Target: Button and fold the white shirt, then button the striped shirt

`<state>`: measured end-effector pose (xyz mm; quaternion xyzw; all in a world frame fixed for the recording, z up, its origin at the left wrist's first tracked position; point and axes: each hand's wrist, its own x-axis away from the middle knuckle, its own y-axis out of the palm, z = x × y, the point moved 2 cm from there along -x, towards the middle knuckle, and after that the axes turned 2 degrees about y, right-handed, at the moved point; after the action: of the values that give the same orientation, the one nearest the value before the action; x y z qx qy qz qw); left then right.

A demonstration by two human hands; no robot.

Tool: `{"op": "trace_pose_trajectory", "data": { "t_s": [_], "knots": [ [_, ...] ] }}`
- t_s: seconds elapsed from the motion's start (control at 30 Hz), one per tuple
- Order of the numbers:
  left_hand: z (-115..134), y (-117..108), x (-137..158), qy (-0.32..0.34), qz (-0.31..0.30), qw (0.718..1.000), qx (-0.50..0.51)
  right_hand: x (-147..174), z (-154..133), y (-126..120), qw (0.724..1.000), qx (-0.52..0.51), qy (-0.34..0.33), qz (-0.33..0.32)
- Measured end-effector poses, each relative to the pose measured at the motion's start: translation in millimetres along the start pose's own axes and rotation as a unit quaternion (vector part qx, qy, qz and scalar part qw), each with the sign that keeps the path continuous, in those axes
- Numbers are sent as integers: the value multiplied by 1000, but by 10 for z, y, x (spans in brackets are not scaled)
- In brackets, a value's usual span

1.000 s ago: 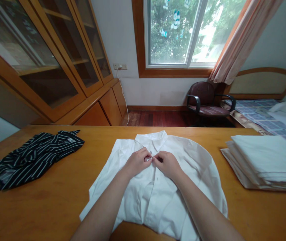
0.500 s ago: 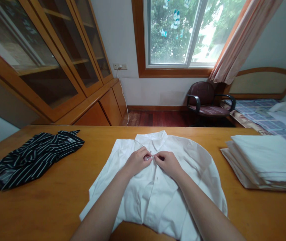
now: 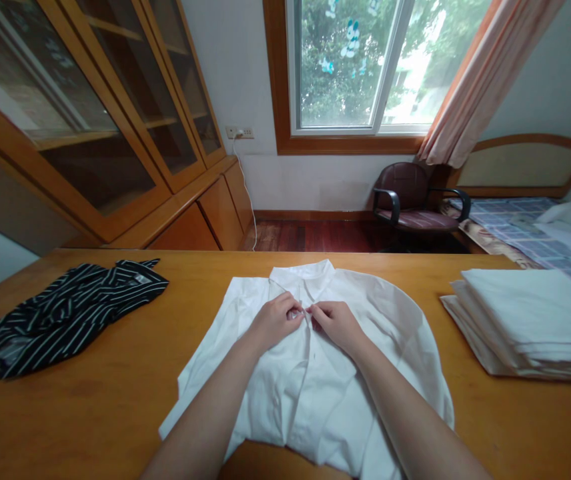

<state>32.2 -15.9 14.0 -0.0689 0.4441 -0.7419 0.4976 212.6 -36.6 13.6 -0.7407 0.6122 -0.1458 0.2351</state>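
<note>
A white collared shirt [image 3: 293,380] lies spread front side up on the wooden table, its collar pointing away from me. Below the collar, my left hand [image 3: 276,321] pinches the edge of the shirt's front opening between thumb and fingers. My right hand [image 3: 335,323] pinches the facing edge, its fingertips almost meeting the left ones. Any button between the fingertips is too small to make out. Both forearms reach across the lower part of the shirt and cover some of it.
On the left of the table [image 3: 90,413] is a crumpled black garment with white stripes [image 3: 80,310]. A stack of folded white cloth [image 3: 535,320] sits on the right. Beyond the table are a glass-door cabinet [image 3: 115,120], an armchair [image 3: 410,200] and a bed [image 3: 520,223].
My right hand's fingers have shifted slightly and curled closer together at the front opening. My left hand and the shirt look nearly the same.
</note>
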Motion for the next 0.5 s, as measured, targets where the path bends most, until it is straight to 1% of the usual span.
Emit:
{"op": "trace_pose_trajectory", "data": {
  "t_s": [0.1,0.23,0.5],
  "knots": [
    [4,-4,6,-1,-2,1000,-3,-7,14,1,1000,-13,1,-10],
    [11,-10,5,-5,-7,1000,-6,-20,42,4,1000,-29,0,-4],
    [21,-20,-1,-3,-7,1000,-1,-44,58,10,1000,-4,-9,7]
  ]
}}
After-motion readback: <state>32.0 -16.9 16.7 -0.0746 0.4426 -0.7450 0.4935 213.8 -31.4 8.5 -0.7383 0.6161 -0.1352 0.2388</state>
